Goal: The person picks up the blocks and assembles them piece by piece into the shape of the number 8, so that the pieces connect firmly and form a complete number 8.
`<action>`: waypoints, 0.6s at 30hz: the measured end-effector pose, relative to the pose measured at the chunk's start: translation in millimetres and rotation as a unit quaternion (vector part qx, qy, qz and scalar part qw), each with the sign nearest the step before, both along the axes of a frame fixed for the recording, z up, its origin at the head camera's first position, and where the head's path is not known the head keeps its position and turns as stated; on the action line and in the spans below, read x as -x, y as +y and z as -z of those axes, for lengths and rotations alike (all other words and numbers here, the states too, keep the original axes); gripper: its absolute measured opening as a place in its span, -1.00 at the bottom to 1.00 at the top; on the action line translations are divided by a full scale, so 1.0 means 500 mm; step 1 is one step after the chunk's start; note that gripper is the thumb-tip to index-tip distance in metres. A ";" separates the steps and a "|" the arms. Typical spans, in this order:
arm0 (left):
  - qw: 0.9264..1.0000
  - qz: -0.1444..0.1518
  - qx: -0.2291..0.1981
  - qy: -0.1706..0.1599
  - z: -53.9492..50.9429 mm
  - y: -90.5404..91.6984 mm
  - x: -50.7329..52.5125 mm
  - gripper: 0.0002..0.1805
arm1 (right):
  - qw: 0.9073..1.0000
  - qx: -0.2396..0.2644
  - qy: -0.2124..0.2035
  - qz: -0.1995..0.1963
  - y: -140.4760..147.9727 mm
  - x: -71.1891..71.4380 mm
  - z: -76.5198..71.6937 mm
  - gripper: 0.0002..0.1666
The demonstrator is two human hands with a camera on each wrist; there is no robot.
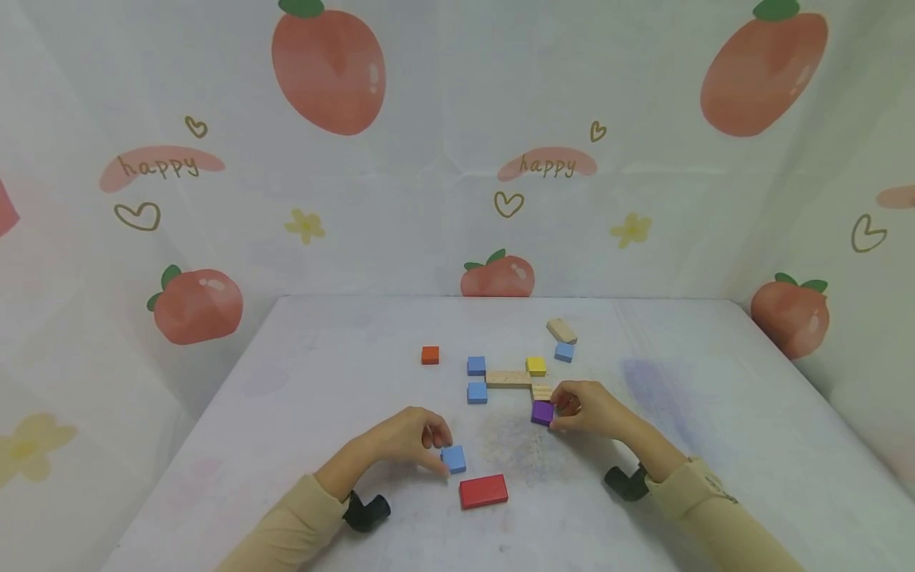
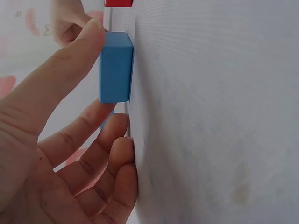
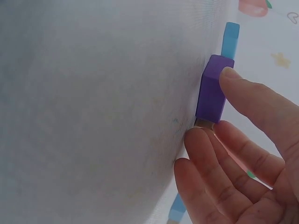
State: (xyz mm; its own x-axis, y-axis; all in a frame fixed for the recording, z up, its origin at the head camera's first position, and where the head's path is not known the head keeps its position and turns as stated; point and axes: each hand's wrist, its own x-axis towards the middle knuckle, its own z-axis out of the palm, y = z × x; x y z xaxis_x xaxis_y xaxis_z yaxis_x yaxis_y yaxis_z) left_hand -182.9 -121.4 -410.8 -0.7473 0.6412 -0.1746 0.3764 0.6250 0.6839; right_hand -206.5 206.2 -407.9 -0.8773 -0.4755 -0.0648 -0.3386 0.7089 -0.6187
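Observation:
My left hand [image 1: 411,435] pinches a blue block [image 1: 453,459] between thumb and index finger, low at the tabletop. In the left wrist view the thumb lies at one end of this blue block [image 2: 116,67] and the index finger at the other. With thumb and index finger, my right hand [image 1: 592,408] pinches a purple block [image 1: 542,412] just in front of a striped wooden block [image 1: 541,392]. The right wrist view has the purple block [image 3: 214,88] close to the table surface; whether it touches is unclear. A red rectangular block [image 1: 484,492] lies near the left hand.
Beyond the hands, a plain wooden block [image 1: 508,380] lies between two blue blocks [image 1: 476,393] and a yellow block [image 1: 536,366]. An orange-red block [image 1: 430,355] lies left of them. Farther back right are another blue block [image 1: 565,352] and a wooden block [image 1: 561,330].

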 end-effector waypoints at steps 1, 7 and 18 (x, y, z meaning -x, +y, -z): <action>1.000 -0.001 0.002 0.000 0.000 0.000 0.000 -0.68 | 1.000 0.000 0.001 0.000 0.000 0.000 0.000 -0.65; 1.000 -0.003 0.007 0.001 0.001 -0.001 -0.001 -0.72 | 1.000 -0.001 -0.006 0.004 -0.001 0.000 0.000 -0.65; 1.000 -0.003 -0.010 -0.008 0.003 -0.005 0.004 -0.72 | 1.000 0.001 0.002 -0.001 -0.001 -0.001 0.001 -0.66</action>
